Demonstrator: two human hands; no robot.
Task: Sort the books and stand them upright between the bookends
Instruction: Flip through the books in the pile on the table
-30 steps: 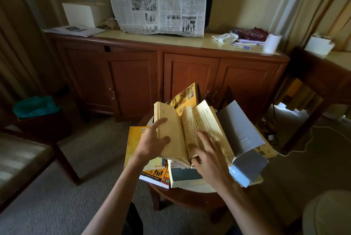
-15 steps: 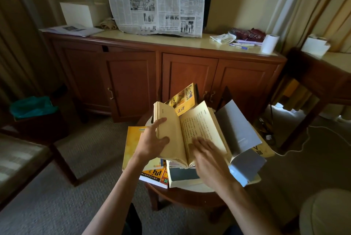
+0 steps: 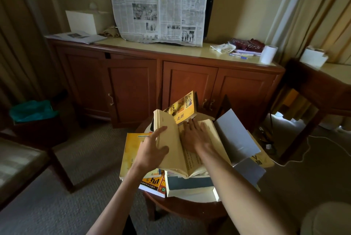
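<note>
- The open paperback with yellowed pages (image 3: 182, 151) is lying on top of the loose heap of books on the small round wooden table (image 3: 182, 208), its spine running from the near edge away toward the cabinet (image 3: 190, 86).
- The left hand (image 3: 152, 149) is gripping the raised left block of pages, thumb on the inner face and fingers spread on the outer face.
- The right hand (image 3: 197, 136) is lying flat and spread on the right-hand page, pinching nothing, fingertips pointing away along the spine.
- The dark bookends (image 3: 225, 104) are standing at the far side of the table, beyond the heap; a yellow picture-cover book (image 3: 182, 108) is leaning there.
- So the slot is lying straight ahead of both hands, slightly nearer the right.
- Judging from this, closing the paperback is coming first, then carrying it forward with the spine kept along that same near-to-far line and tipping it upright.
- The grey flap (image 3: 233, 134) is lying just beside the right wrist.
</note>
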